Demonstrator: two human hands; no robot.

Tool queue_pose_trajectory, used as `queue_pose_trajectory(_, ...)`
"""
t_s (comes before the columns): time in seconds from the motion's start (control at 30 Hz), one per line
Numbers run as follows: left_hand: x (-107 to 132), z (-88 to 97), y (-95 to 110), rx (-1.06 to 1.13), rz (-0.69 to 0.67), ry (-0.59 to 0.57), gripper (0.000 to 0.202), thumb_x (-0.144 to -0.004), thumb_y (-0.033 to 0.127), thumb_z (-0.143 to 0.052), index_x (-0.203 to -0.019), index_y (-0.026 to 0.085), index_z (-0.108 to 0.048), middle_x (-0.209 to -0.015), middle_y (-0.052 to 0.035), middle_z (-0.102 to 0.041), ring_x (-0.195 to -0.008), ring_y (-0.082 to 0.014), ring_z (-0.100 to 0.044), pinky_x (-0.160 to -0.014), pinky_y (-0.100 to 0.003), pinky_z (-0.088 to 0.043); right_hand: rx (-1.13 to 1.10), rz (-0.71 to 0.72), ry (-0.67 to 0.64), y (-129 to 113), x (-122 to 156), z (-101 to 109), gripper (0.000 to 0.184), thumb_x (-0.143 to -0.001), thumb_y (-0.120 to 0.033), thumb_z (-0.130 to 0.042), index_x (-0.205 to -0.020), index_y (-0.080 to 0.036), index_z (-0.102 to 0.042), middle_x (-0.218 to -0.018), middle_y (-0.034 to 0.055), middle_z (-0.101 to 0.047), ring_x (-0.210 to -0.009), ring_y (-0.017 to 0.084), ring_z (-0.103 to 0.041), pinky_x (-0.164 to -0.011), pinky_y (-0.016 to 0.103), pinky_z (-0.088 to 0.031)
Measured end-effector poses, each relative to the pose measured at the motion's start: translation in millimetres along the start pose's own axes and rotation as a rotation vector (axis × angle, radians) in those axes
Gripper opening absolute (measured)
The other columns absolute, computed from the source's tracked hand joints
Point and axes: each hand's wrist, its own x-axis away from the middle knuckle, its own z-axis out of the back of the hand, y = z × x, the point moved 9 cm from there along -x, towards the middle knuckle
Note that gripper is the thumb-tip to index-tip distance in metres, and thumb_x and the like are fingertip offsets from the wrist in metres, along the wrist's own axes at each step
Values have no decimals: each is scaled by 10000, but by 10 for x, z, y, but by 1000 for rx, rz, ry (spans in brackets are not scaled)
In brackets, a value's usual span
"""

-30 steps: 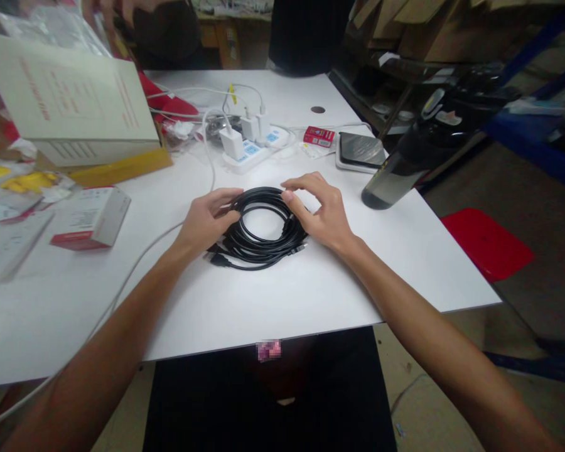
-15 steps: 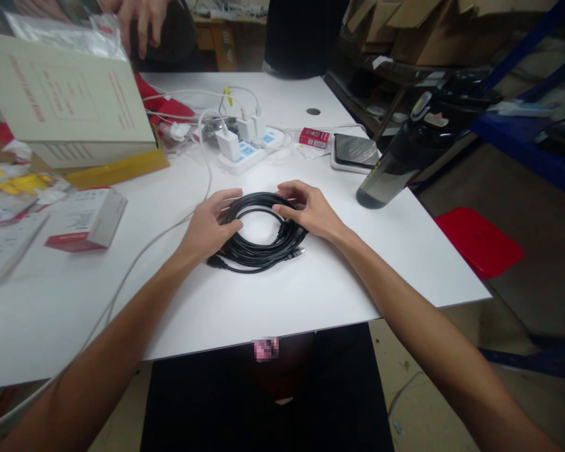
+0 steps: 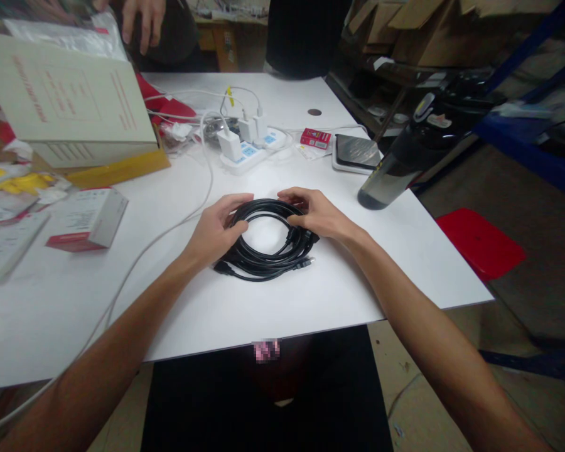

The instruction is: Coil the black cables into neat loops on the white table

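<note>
A coiled black cable [image 3: 263, 271] lies on the white table in front of me, its loops gathered into a ring. One plug with a bare metal tip [image 3: 305, 263] sticks out at the coil's lower right, and a black connector [image 3: 223, 268] shows at its lower left. My left hand [image 3: 216, 227] is wrapped round the left side of the coil, thumb on top. Round the right side curls my right hand [image 3: 317, 212], its thumb on the inner edge. Some fingertips of both hands are hidden behind the loops.
A power strip [image 3: 249, 154] with chargers stands beyond the coil; a white cord [image 3: 141, 251] runs across the left. Further right are a small red box [image 3: 315, 138], a scale-like device [image 3: 356, 150] and a bottle [image 3: 400, 160]. Left: cartons [image 3: 87, 94]. Another person's hand [image 3: 144, 22] is behind.
The coil and both hands have shifted slightly to the right and towards me. My hands keep their hold on its two sides.
</note>
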Motion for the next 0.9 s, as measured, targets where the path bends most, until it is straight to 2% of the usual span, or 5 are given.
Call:
queue_pose_trajectory(0.1,-37,173,-29,-2,17,133,425,-881,372,-794,-1272,211,-758,-1388,-103,-759,-1350,-320,-682,-1246,-496,-480,-35,-13,102,20,-7,128,479,-796,-361,-851,-1230,-193,-736,-1327,109,-752,-1213,285,-714,-1129,517,-553)
queue_pose_trajectory(0.23,-94,558,-138,13,13,381,383,-912,410,-782,-1241,214,-773,-1327,-98,-787,-1328,-300,-686,-1247,-487,-477,-113,24,429,101,3,512,441,-862,-566,-824,-1114,-218,-722,-1204,81,-765,-1133,237,-725,-1059,428,-581)
queue_pose_trajectory(0.4,-113,743,-201,15,-22,485,347,-908,359,-761,-1217,202,-772,-1339,-91,-776,-1339,-281,-678,-1254,-459,-468,-104,84,653,230,36,793,343,-891,-521,-773,-1037,-233,-657,-1053,52,-749,-1014,198,-719,-939,355,-598)
queue_pose_trajectory(0.57,-101,658,-236,-13,3,434,277,-902,344,-767,-1161,245,-778,-1301,-64,-794,-1294,-265,-697,-1226,-448,-485,-97,96,676,268,35,786,232,-861,-397,-724,-979,-223,-626,-956,35,-726,-910,182,-715,-874,342,-591)
queue_pose_trajectory(0.9,-68,535,-303,-5,38,378,247,-917,358,-764,-1127,232,-792,-1243,-71,-810,-1248,-272,-718,-1177,-438,-514,-32,106,601,299,20,681,227,-864,-399,-709,-950,-200,-643,-933,42,-722,-868,179,-692,-818,335,-544)
